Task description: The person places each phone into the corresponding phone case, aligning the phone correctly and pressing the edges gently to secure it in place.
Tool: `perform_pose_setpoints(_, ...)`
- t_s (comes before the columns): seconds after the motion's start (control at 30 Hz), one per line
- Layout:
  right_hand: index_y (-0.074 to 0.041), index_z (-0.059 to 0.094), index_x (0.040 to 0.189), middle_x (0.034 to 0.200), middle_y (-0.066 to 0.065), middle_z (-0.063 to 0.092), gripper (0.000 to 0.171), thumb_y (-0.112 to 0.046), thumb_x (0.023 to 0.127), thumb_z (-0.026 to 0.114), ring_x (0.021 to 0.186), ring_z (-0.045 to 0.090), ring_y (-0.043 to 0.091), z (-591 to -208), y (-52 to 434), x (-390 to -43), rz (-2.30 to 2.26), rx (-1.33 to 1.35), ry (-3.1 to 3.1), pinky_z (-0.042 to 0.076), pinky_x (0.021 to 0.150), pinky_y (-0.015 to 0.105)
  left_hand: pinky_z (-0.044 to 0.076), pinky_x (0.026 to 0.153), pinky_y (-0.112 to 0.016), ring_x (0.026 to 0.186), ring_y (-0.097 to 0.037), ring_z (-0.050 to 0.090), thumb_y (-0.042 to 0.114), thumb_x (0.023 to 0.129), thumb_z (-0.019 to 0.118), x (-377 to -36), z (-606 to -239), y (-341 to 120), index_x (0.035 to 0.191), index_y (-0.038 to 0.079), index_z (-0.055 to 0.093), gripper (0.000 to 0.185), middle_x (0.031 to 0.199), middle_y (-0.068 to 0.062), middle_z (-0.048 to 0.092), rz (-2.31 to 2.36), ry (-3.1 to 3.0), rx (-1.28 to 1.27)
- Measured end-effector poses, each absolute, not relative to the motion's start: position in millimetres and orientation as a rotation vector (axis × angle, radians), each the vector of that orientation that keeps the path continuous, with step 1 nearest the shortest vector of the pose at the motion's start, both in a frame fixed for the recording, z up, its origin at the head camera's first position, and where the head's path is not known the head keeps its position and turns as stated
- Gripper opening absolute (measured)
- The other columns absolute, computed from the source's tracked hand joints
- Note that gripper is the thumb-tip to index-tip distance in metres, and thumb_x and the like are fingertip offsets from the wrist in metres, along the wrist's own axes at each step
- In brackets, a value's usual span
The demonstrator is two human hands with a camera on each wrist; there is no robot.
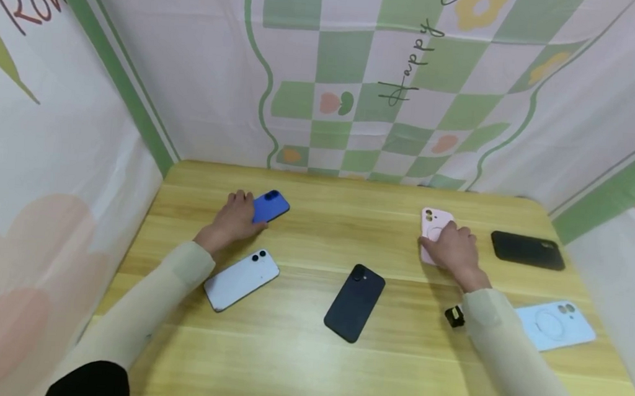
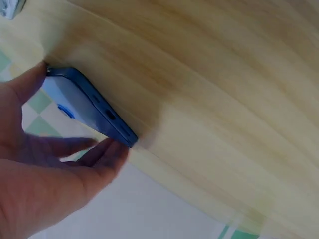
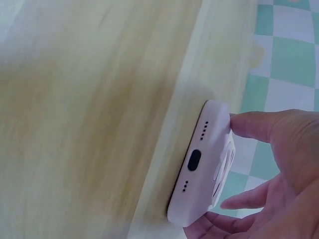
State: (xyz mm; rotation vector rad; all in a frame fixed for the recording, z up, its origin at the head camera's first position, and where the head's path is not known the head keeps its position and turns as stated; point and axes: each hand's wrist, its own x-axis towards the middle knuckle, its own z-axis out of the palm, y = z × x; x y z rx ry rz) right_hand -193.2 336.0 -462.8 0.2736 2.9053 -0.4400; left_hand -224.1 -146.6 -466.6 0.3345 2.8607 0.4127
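A blue phone [image 1: 272, 206] lies at the back left of the wooden table [image 1: 304, 365]. My left hand [image 1: 243, 207] rests on its near end. In the left wrist view the thumb [image 2: 27, 82] touches one long edge of the blue phone [image 2: 97, 112] and a finger [image 2: 107, 157] touches the other, pinching it across its width. At the back right, my right hand [image 1: 444, 238] covers the lower part of a pink phone case [image 1: 433, 221]. In the right wrist view the thumb [image 3: 251, 124] presses one side of the pink case [image 3: 199, 164], while fingers [image 3: 239, 201] curl at the other side.
A white phone [image 1: 241, 279], a dark navy phone [image 1: 354, 302], a black case [image 1: 527, 250], a pale blue case [image 1: 556, 325] and a small black object [image 1: 455, 316] lie on the table. Printed cloth walls [image 1: 361, 71] close in the left, back and right sides.
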Motion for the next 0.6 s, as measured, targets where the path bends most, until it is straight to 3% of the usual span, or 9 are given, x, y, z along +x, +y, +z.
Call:
perform_pose_setpoints(0.17, 0.029, 0.027, 0.145, 0.123, 0.051, 0.04, 0.096, -0.036, 0.094, 0.076, 0.098, 0.051, 0.057, -460.3, 332.7, -194.9, -0.531, 0.242, 2.945, 0.054, 0.072, 0.056, 0.045, 0.116, -0.058, 0.14, -0.052, 0.04, 0.035, 0.103, 0.07, -228.9, -467.7, -140.4, 0.152, -0.02, 0.033, 0.083, 0.148, -0.04, 0.04, 0.445, 2.866, 0.301)
perform_pose_setpoints(0.27, 0.028, 0.02, 0.15, 0.133, 0.055, 0.031, 0.102, -0.029, 0.09, 0.081, 0.101, 0.052, 0.06, -458.6, 330.4, -196.9, -0.561, 0.218, 2.967, 0.056, 0.079, 0.062, 0.048, 0.112, -0.058, 0.137, -0.053, 0.041, 0.033, 0.103, 0.071, -229.9, -466.2, -137.4, 0.152, -0.02, 0.034, 0.081, 0.144, -0.04, 0.042, 0.474, 2.856, 0.259)
perform_pose_setpoints(0.4, 0.025, 0.011, 0.155, 0.143, 0.055, 0.021, 0.113, -0.025, 0.087, 0.086, 0.106, 0.052, 0.063, -457.8, 329.2, -197.9, -0.591, 0.199, 2.987, 0.056, 0.088, 0.066, 0.052, 0.104, -0.057, 0.128, -0.053, 0.045, 0.032, 0.1, 0.076, -230.3, -464.6, -135.9, 0.141, -0.02, 0.047, 0.073, 0.134, -0.038, 0.045, 0.521, 2.849, 0.199)
perform_pose_setpoints(0.5, 0.024, 0.015, 0.155, 0.144, 0.055, 0.022, 0.113, -0.024, 0.084, 0.089, 0.105, 0.052, 0.063, -456.6, 329.7, -197.4, -0.612, 0.198, 3.001, 0.056, 0.088, 0.066, 0.054, 0.1, -0.055, 0.123, -0.05, 0.047, 0.031, 0.095, 0.082, -230.8, -463.4, -136.1, 0.131, -0.018, 0.055, 0.067, 0.131, -0.035, 0.046, 0.578, 2.842, 0.143)
perform_pose_setpoints(0.6, 0.026, 0.025, 0.15, 0.143, 0.054, 0.024, 0.104, -0.021, 0.084, 0.089, 0.103, 0.053, 0.062, -454.4, 329.8, -197.5, -0.642, 0.197, 3.015, 0.057, 0.085, 0.066, 0.056, 0.097, -0.053, 0.12, -0.045, 0.05, 0.03, 0.091, 0.087, -231.3, -462.1, -136.6, 0.133, -0.016, 0.054, 0.071, 0.133, -0.032, 0.043, 0.639, 2.826, 0.092)
